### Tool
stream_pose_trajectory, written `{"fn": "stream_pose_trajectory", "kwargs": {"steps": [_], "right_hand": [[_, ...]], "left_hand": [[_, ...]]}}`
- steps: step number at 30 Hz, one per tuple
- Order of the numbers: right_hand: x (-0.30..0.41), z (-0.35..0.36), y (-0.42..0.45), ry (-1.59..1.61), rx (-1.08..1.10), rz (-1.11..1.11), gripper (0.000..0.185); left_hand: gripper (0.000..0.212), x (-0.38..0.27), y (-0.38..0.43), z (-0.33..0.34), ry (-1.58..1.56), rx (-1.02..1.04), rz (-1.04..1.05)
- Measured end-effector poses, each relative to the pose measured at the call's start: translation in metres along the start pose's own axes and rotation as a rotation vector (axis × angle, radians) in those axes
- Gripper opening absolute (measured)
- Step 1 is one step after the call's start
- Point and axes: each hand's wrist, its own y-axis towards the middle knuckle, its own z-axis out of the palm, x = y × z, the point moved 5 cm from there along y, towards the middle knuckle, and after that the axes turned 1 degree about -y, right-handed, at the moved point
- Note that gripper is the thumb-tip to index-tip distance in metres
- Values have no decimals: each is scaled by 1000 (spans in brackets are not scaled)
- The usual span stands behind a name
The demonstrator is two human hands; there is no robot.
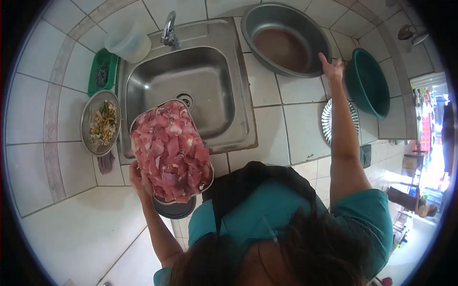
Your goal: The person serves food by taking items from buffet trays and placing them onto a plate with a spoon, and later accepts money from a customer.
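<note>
My left hand (139, 177) grips the left edge of a metal tray heaped with cut raw meat (170, 152), held over the front left of the stainless steel sink (218, 103). My right hand (332, 67) reaches out at the rim of a large grey basin (257, 59), its fingers spread; whether it touches the rim is not clear. Cloudy reddish-brown liquid (281, 48) covers the basin's bottom. Behind the sink bowl stands a chrome faucet (169, 30). The fingers under the tray are hidden.
Left of the sink are a metal strainer (84, 125) with food scraps, a green container (93, 77) with a scouring pad and a translucent plastic tub (128, 44). A green basin (368, 84) leans at the right wall, near a ridged plate (326, 121). A dark round lid (175, 209) shows below the tray.
</note>
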Motion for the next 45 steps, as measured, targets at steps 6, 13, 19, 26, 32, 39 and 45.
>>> {"fn": "stream_pose_trajectory", "kwargs": {"steps": [6,13,19,26,32,39,45], "right_hand": [[-1,42,4,957,717,414,49],[103,-25,57,703,484,-327,50],[228,-66,18,540,679,-849,42],[306,-181,-24,544,767,-961,42],[310,-183,-33,533,785,-919,44],[245,-76,36,606,666,-846,34],[36,42,48,633,1005,80,58]], "left_hand": [[34,-8,-9,-14,120,-13,-53],[36,-14,-14,-20,116,-27,-59],[34,-25,-11,-6,150,33,-124],[27,-33,-18,-22,100,17,-119],[32,-37,-21,-29,132,1,-79],[32,-36,-21,-33,102,-28,-66],[29,-46,-22,-29,147,27,-174]]}}
